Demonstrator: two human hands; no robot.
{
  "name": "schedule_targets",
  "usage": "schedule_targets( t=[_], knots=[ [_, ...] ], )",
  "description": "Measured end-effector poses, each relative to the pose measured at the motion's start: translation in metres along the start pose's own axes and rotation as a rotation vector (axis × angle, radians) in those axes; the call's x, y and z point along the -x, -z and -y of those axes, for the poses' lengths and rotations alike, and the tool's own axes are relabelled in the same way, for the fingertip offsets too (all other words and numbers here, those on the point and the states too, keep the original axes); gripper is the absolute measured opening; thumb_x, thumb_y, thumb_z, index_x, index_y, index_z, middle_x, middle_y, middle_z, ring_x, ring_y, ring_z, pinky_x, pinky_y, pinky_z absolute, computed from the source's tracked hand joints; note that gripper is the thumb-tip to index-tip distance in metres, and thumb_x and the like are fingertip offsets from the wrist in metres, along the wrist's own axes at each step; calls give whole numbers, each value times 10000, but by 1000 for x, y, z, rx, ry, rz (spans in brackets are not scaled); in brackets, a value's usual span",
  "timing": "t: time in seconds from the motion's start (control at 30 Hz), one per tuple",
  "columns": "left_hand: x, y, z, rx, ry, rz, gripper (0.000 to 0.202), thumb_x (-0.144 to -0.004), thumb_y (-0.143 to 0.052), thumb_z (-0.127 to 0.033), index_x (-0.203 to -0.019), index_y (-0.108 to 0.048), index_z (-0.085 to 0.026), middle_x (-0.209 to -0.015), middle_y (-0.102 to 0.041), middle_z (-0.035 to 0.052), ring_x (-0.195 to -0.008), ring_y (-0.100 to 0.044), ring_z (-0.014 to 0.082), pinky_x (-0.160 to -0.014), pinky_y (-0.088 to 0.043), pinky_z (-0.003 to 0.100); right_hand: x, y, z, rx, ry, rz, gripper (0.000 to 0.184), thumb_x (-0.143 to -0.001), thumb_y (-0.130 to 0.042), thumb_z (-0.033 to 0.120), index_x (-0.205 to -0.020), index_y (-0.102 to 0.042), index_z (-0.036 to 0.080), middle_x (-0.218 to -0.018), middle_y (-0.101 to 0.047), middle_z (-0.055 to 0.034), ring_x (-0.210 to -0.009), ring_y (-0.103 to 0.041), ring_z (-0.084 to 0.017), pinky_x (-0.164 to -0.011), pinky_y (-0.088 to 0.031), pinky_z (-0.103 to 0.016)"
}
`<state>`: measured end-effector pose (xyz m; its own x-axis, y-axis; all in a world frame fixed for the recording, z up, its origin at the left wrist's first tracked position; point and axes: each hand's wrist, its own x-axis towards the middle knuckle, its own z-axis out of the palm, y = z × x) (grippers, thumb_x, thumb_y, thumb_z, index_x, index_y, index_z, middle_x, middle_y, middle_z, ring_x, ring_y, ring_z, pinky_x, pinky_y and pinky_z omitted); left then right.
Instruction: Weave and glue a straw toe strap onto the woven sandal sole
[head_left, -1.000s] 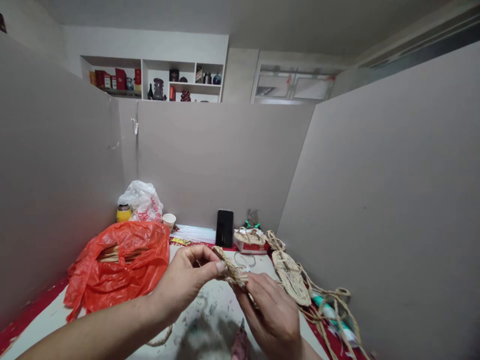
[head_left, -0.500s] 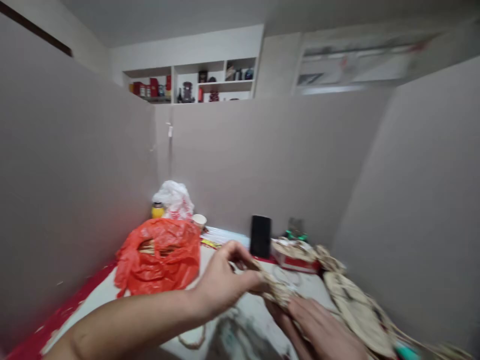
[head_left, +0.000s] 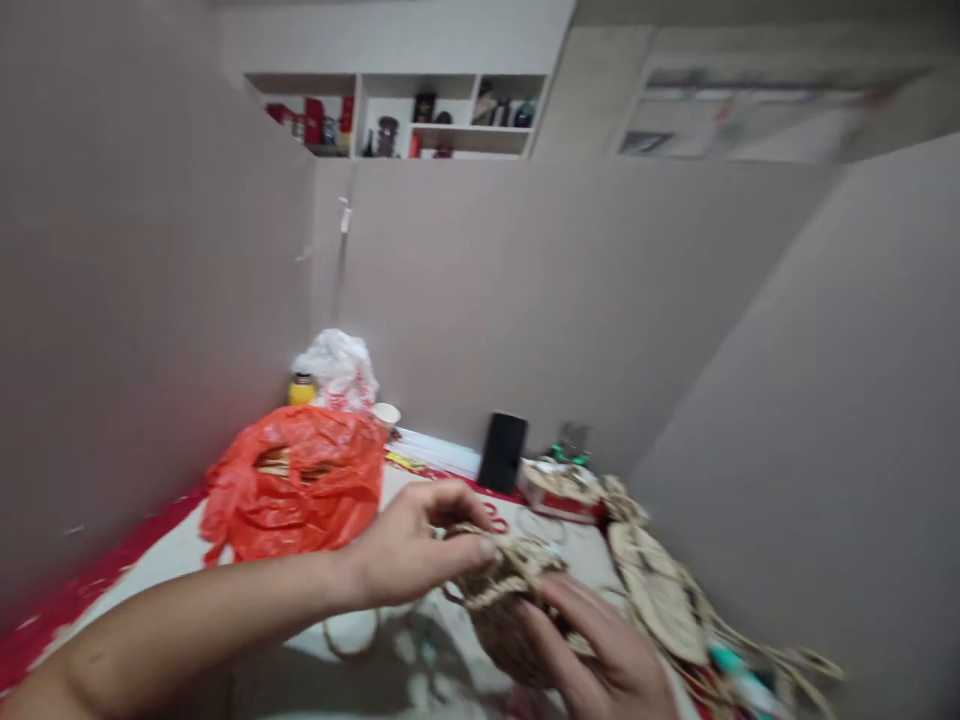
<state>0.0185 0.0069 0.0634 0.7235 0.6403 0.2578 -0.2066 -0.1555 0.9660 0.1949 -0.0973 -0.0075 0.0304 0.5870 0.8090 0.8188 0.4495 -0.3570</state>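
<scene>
A tan woven piece [head_left: 502, 610] with a braided, rope-like edge is held up over the table between my hands. My left hand [head_left: 420, 545] pinches its upper left edge between thumb and fingers. On its right side my right hand [head_left: 600, 645] grips it, with the fingers bent against the weave and partly hidden. Blur hides the finer strands, and I cannot tell what the piece is. A thin loop of cord [head_left: 351, 640] lies on the white table surface [head_left: 300, 665] below my left forearm.
An orange plastic bag [head_left: 307, 520] with tan pieces inside sits at left, near a white bag [head_left: 337, 370], yellow-bodied container [head_left: 302, 390] and paper cup [head_left: 386, 415]. Behind my hands are red scissor-like handles [head_left: 495, 517], a black phone-like slab [head_left: 502, 453] and a box [head_left: 559, 490]. Flat soles [head_left: 660, 590] and cords lie right.
The woven piece has turned so more of its brownish broad face shows. My left hand has shifted slightly left, and my right hand has come up and left. The camera view has tilted.
</scene>
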Motion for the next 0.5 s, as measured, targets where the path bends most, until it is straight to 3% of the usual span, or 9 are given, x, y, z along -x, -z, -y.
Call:
schedule_targets(
  t=[0.1, 0.23, 0.33, 0.5],
  knots=[
    [0, 2, 1, 104, 39, 31, 212, -692, -747, -246, -775, -573, -160, -699, -567, -21, -629, -503, 97, -591, -403, 208, -11, -1, 14, -50, -66, 66, 141, -891, -541, 184, -828, -663, 216, -764, -706, -42, -692, -658, -188, -621, -530, -263],
    [3, 2, 1, 148, 63, 83, 273, -719, -752, -335, -794, -560, -156, -712, -565, -22, -629, -502, 90, -590, -405, 208, -15, -1, 20, -155, -174, 111, 193, -889, -545, 210, -716, -628, 200, -676, -629, -19, -671, -616, -181, -627, -507, -265],
    [4, 4, -2, 127, 87, 122, 288, -751, -722, -386, -813, -579, -145, -729, -591, 0, -644, -520, 98, -606, -421, 218, -15, 1, 21, -230, -239, 125, 186, -886, -557, 236, -731, -651, 196, -676, -618, -8, -681, -616, -178, -639, -498, -258],
    [6, 7, -3, 127, 109, 162, 258, -726, -750, -295, -855, -580, -150, -756, -609, -1, -641, -539, 93, -595, -433, 207, -18, 3, 21, -283, -289, 152, 207, -885, -557, 266, -738, -681, 192, -688, -644, -13, -683, -612, -177, -654, -495, -263]
  ],
)
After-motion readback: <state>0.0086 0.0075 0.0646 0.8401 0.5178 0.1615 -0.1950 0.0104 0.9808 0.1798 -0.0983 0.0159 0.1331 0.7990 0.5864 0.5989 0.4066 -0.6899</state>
